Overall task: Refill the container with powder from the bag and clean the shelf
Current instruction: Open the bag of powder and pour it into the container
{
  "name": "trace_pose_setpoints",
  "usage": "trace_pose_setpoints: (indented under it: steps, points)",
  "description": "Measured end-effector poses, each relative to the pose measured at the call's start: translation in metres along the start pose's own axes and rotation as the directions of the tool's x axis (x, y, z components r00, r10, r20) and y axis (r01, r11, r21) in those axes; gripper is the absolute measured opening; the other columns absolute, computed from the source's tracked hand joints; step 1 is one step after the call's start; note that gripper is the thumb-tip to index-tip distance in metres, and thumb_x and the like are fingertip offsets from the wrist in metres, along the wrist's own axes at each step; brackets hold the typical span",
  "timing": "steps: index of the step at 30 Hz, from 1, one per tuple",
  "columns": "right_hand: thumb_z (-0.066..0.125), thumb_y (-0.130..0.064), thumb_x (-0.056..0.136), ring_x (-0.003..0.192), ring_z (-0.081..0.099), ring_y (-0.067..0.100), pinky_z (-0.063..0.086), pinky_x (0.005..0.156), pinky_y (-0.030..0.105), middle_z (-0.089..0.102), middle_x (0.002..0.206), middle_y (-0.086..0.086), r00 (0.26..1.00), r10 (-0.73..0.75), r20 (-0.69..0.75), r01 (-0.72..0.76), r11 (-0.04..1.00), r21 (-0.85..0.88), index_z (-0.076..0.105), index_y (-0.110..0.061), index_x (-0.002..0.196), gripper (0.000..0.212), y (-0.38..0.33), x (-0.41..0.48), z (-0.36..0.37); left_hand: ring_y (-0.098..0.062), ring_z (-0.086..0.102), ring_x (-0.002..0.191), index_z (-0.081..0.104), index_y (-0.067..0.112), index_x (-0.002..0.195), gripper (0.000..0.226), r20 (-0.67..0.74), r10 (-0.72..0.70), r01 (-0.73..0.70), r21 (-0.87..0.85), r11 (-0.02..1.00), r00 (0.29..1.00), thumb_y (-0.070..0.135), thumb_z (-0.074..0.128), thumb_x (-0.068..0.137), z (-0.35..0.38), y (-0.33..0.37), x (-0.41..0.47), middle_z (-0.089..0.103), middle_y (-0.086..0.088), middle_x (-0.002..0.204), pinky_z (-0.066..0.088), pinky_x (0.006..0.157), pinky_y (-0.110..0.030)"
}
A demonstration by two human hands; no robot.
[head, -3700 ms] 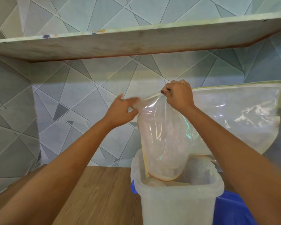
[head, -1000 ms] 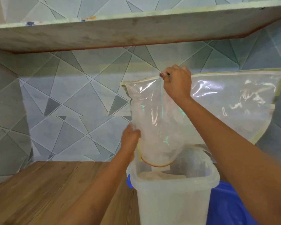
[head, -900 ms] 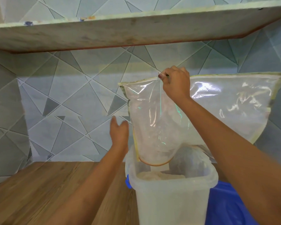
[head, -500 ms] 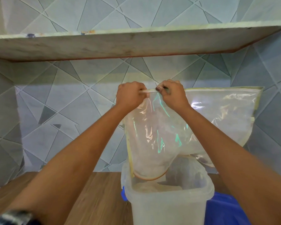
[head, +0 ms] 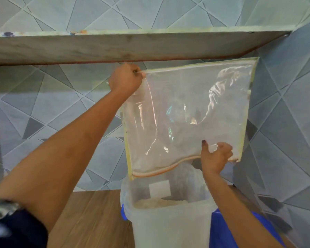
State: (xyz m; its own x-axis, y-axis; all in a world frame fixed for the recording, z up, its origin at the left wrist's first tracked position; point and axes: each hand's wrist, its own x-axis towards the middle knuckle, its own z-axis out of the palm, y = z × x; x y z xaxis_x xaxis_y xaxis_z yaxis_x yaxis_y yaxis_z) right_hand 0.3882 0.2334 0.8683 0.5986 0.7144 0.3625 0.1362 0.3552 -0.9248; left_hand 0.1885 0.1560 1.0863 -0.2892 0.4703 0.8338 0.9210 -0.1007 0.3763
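Edges: the top edge of the clear plastic bag [head: 195, 104] runs just under the shelf [head: 132, 47], which crosses the upper frame. The bag's right edge stands close to the tiled wall corner at frame right. Its orange-trimmed lower edge hangs just above the rim of the translucent container [head: 168, 226] at lower centre, with the lower left corner at the rim. The bare wooden tabletop [head: 97, 221] lies open left of the container.

Hands: the left hand [head: 125, 79] is raised at upper centre, close under the shelf, clenched around the bag's top left corner. The right hand [head: 216, 156], at centre right, grasps the bag's lower edge near its right corner, thumb up against the front film.

Count: one bag, one container holding pale powder [head: 159, 202], one overhead shelf, two hands, one blue plastic item [head: 222, 230] beside the container at lower right.
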Motion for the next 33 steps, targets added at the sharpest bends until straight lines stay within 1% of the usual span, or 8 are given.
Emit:
trace_pose_setpoints:
  steps: [1,3,6,10,17,21,26,33]
  points:
    - [0.069,-0.037,0.08,0.101,0.05,0.028,0.048,0.087,0.038,0.05,0.112,0.015,0.964,0.24,0.113,-0.253,0.96,0.119,0.042,0.003,0.123,0.064,0.006,-0.003,0.003,-0.032,0.061,0.101,0.07,0.024,0.102,0.022,-0.01,0.001,-0.002,-0.013,1.0,1.0,0.032,0.056,0.087,-0.003,0.002,0.002,0.069,-0.008,0.105,0.043,0.076,-0.031]
    - [0.061,-0.056,0.079,0.068,0.046,0.016,0.047,0.058,0.025,0.045,0.086,0.006,0.699,0.554,0.453,-0.695,0.674,0.249,0.045,-0.009,0.114,0.061,0.006,-0.009,0.009,-0.031,0.061,0.102,0.071,0.024,0.103,0.023,-0.025,0.011,-0.012,-0.042,0.999,1.0,0.033,0.058,0.086,-0.008,0.005,0.008,0.069,-0.008,0.107,0.046,0.08,-0.033]
    - [0.048,-0.072,0.076,0.073,0.044,0.022,0.042,0.061,0.029,0.041,0.099,0.012,0.449,0.567,0.691,-0.874,0.439,0.208,0.036,-0.021,0.112,0.064,-0.003,-0.02,0.022,-0.028,0.063,0.1,0.073,0.022,0.098,0.022,-0.02,0.021,-0.023,-0.102,0.995,1.0,0.033,0.06,0.084,-0.016,0.004,0.017,0.071,-0.008,0.101,0.048,0.085,-0.035]
    - [0.045,-0.071,0.079,0.121,0.051,0.027,0.04,0.1,0.037,0.05,0.134,0.012,0.544,0.403,0.736,-0.819,0.448,0.36,0.04,-0.021,0.136,0.076,-0.006,-0.02,0.039,-0.028,0.064,0.099,0.073,0.018,0.097,0.021,-0.011,-0.006,0.005,-0.113,0.994,1.0,0.029,0.061,0.084,-0.028,-0.008,0.024,0.071,-0.011,0.096,0.048,0.081,-0.033]
    - [0.062,-0.038,0.085,0.064,0.051,0.011,0.043,0.061,0.026,0.054,0.074,-0.001,0.782,0.36,0.509,-0.609,0.614,0.502,0.054,-0.022,0.078,0.02,-0.024,0.0,0.047,-0.015,0.055,0.084,0.071,0.013,0.094,0.016,-0.059,-0.193,0.179,-0.189,0.966,0.979,0.021,0.062,0.085,-0.048,-0.051,0.022,0.059,-0.003,0.086,0.041,0.072,-0.025]
    - [0.06,-0.022,0.09,0.058,0.046,0.011,0.041,0.051,0.022,0.05,0.069,0.0,0.847,0.313,0.43,-0.513,0.696,0.503,0.049,-0.019,0.075,0.019,-0.036,0.003,0.057,-0.02,0.055,0.079,0.067,0.017,0.076,0.01,-0.084,-0.26,0.247,-0.141,0.959,0.962,0.022,0.062,0.083,-0.06,-0.075,0.013,0.059,-0.005,0.082,0.045,0.073,-0.032]
    - [0.055,-0.015,0.092,0.059,0.046,0.006,0.04,0.04,0.006,0.053,0.089,0.005,0.877,0.286,0.386,-0.463,0.717,0.52,0.051,-0.011,0.108,0.017,-0.059,-0.025,0.082,-0.02,0.055,0.079,0.072,0.011,0.094,0.018,-0.169,-0.312,0.301,-0.086,0.95,0.935,0.022,0.061,0.083,-0.092,-0.11,-0.011,0.059,-0.008,0.083,0.047,0.076,-0.031]
    - [0.055,-0.018,0.091,0.061,0.047,0.012,0.04,0.054,0.022,0.045,0.07,-0.005,0.786,0.235,0.572,-0.515,0.76,0.396,0.044,-0.011,0.094,0.013,-0.082,-0.116,0.123,-0.017,0.055,0.078,0.07,0.018,0.089,0.016,-0.316,-0.453,0.481,0.014,0.877,0.834,0.029,0.062,0.08,-0.181,-0.17,-0.073,0.058,-0.009,0.078,0.047,0.076,-0.031]
